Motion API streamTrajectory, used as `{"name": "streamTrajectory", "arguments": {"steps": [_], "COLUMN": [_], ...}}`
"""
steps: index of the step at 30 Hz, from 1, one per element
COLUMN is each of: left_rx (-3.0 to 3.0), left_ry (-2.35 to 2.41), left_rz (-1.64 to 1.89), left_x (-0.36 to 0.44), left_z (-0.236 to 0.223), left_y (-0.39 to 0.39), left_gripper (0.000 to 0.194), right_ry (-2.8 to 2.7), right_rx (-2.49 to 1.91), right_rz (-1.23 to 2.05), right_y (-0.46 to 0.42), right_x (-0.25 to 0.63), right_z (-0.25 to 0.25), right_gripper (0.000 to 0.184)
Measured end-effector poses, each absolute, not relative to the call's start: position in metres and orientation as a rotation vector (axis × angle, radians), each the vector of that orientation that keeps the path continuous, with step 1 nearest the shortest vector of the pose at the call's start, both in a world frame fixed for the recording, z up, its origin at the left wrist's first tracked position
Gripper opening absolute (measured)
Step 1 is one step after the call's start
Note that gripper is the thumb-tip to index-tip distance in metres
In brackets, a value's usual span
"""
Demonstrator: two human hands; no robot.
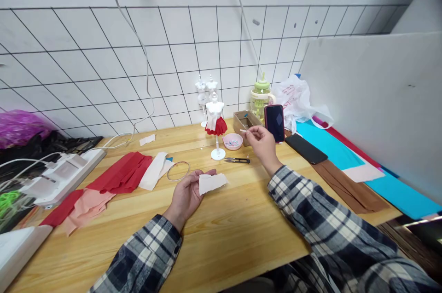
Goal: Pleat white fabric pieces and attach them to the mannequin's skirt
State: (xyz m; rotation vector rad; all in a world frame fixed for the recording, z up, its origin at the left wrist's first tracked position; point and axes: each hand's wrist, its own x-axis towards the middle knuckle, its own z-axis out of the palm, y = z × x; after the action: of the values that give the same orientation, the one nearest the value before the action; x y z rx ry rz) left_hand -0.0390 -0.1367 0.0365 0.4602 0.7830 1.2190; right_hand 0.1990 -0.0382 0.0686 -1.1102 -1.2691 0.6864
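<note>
The left hand (187, 195) holds a white cloth (212, 184) that juts rightward from its fingers; the cloth covers part of them, so the exact grip is hidden. The right hand (261, 144) is farther forward, thumb and forefinger pinched on a pale sliver (243, 130), too small to identify; its remaining fingers are curled and partly out of sight.

Just left of the right fingertips is a pink bowl (233, 147) of tiny pieces, too small to tell apart. Behind those fingertips is a box (237, 121), its near right part blocked by the hand. Beyond the left fingers a white form (215, 109) stands upright in a red skirt (222, 126), partly covered by a white flap. Two more forms (201, 88) behind it are partly hidden.

Snips (241, 160) lie between both hands' fingers. Right of the right fingers, a phone (275, 120) stands propped, its screen dark. Both plaid sleeves (307, 210) are cut off by the view's edge.
</note>
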Motion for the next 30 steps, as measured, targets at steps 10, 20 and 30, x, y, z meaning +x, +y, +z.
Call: {"name": "streamTrajectory", "arguments": {"steps": [10, 20, 30], "left_rx": [0.509, 0.548, 0.783], "left_ry": [0.742, 0.755, 0.851], "left_rz": [1.119, 1.084, 1.193], "left_x": [-0.041, -0.043, -0.044], "left_z": [0.033, 0.031, 0.034], "left_y": [-0.142, -0.142, -0.142], "left_gripper": [0.006, 0.007, 0.009], "right_ry": [-1.786, -1.637, -1.278], "right_rx": [-1.653, -1.135, -0.884], "right_rz": [-0.151, 0.593, 1.943], "right_y": [0.029, -0.047, -0.107], "right_x": [0.237, 0.188, 0.15], "right_z": [0.076, 0.052, 0.028], "right_gripper": [0.029, 0.031, 0.044]}}
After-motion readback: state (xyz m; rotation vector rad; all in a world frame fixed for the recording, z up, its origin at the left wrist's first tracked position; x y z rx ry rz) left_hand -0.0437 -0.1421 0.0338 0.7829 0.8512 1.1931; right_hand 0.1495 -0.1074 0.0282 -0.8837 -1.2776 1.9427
